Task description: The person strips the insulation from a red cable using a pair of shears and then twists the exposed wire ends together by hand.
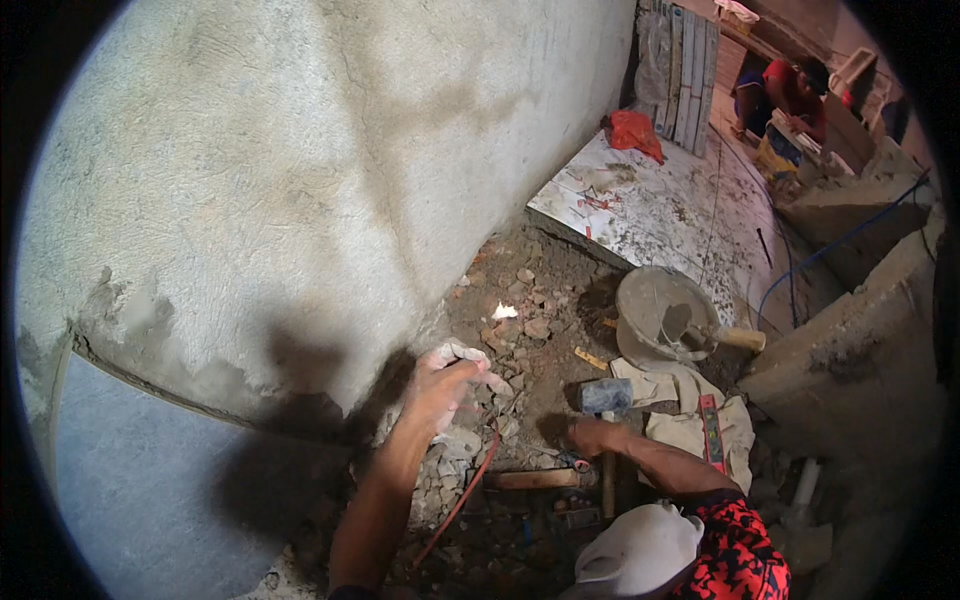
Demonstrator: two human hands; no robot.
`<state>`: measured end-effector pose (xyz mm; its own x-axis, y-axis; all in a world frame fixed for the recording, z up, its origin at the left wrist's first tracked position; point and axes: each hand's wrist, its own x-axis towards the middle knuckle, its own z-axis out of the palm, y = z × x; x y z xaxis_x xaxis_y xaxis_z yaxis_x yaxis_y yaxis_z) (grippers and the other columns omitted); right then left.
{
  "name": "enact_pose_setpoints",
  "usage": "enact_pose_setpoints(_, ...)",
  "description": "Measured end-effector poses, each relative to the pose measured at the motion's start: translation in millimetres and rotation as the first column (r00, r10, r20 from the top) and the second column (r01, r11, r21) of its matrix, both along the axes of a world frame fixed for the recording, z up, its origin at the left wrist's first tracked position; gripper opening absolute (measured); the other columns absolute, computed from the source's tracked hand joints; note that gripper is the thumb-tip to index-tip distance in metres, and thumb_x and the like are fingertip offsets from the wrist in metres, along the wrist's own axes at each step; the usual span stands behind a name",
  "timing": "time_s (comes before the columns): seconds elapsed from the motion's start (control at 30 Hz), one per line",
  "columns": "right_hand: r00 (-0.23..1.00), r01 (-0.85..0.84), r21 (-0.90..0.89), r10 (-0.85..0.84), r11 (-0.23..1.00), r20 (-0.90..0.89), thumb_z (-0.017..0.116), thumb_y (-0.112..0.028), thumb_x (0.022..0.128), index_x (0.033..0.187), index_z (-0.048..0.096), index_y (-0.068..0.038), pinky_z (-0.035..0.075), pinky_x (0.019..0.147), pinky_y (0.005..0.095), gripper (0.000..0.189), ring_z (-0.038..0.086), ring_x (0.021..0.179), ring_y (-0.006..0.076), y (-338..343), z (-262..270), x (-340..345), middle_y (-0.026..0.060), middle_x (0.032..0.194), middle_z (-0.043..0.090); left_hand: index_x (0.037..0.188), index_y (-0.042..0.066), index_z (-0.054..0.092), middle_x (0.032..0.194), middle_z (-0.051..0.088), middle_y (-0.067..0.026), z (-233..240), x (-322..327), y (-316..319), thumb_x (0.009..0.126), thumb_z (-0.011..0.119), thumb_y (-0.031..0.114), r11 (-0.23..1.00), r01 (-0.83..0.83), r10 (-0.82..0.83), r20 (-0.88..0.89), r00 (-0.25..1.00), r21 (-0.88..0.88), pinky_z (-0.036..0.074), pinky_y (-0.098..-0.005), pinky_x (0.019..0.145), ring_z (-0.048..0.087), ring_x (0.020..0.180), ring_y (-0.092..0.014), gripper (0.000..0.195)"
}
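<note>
My left hand [450,375], its fingers coated in pale dust, is bent over the rubble beside the wall; whether it holds something small is unclear. Low over the ground, my right hand [594,436] is beside the handle of a mallet [606,395] with a grey head; its fingers are partly hidden and its grip cannot be made out. Right of the mallet, a red spirit level [712,433] lies on a beige cloth [664,427]. Behind them stands a mortar-smeared bucket [637,330] with a wooden-handled tool [739,339] across it. A reddish cable [480,465] runs between my arms.
A rough plastered wall [300,165] rises on the left above a blue-grey panel [157,480]. Dirty white floor tiles [652,202] with a red plastic bag [634,135] lie beyond the broken ground. At the upper right, a person [795,97] crouches. A blue cable [847,244] crosses the right side.
</note>
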<state>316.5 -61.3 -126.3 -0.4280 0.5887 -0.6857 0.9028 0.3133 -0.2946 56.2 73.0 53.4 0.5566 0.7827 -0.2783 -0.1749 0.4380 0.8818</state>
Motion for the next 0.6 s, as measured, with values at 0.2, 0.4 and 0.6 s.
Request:
enact_pose_setpoints(0.2, 0.106, 0.734, -0.289, -0.523, 0.615, -0.845, 0.060, -0.025, 0.090, 0.102, 0.061, 0.000, 0.048, 0.059, 0.0300, 0.028, 0.059, 0.063, 0.0117, 47, 153, -53, 0.0060, 0.076, 0.063, 0.095, 0.002, 0.059, 0.085, 0.067, -0.0110, -15, 11, -4, 0.086, 0.061, 0.013, 0.973, 0.132, -0.099, -0.173, 0.980, 0.192, 0.046, -0.0233, 0.052, 0.062, 0.071, -0.012, 0.014)
enact_pose_setpoints(0.4, -0.145, 0.688, -0.411, -0.441, 0.599, -0.886, 0.059, -0.024, 0.092, 0.104, 0.062, -0.002, 0.046, 0.056, 0.0231, 0.025, 0.056, 0.065, 0.0068, 64, 172, -79, 0.0022, 0.076, 0.061, 0.096, -0.005, 0.056, 0.086, 0.061, -0.0099, -5, 24, -16, 0.087, 0.059, 0.007, 0.985, 0.076, -0.080, 0.021, 0.997, 0.155, 0.050, -0.0289, 0.072, 0.063, 0.077, -0.018, 0.015)
enact_pose_setpoints(0.6, 0.064, 0.772, -0.343, -0.601, 0.536, -0.797, 0.059, -0.023, 0.090, 0.102, 0.060, -0.002, 0.048, 0.061, 0.0295, 0.024, 0.057, 0.066, 0.0101, 41, 99, -81, 0.0052, 0.081, 0.062, 0.103, -0.002, 0.057, 0.081, 0.062, -0.0072, -20, 5, 6, 0.086, 0.053, 0.014, 0.953, -0.097, 0.172, -0.251, 0.953, 0.286, 0.046, -0.0263, 0.069, 0.061, 0.070, -0.014, 0.025)
